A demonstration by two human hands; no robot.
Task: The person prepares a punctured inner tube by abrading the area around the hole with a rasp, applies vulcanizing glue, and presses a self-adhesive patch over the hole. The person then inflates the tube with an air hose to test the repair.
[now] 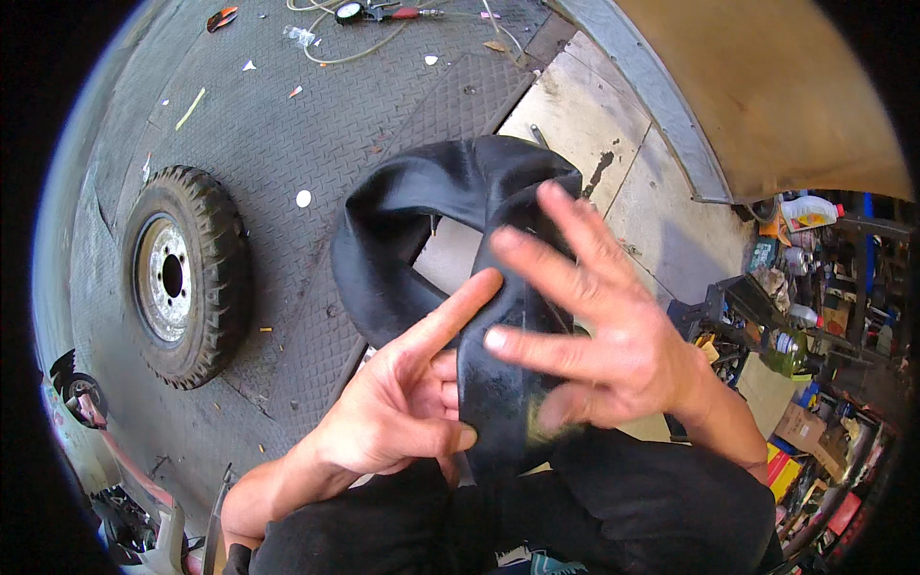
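Note:
A large black rubber inner tube (494,393), soft and creased, lies in front of me with its near part between my knees. Its short valve stem (433,225) shows at the inner edge of the hole. My left hand (398,402) grips the tube's near left side, thumb on top, index finger stretched along it and the other fingers curled beside it. Over the tube's right side hovers my right hand (604,335), fingers spread and partly blurred. It holds nothing, and whether a fingertip touches the rubber I cannot tell.
A small wheel with a treaded tyre (216,287) is at the left on the dark patterned floor mat (297,172). An air hose with a gauge (349,12) lies at the far side. A curved metal-edged panel (767,86) juts in at upper right, above cluttered shelves holding a white bottle (810,213).

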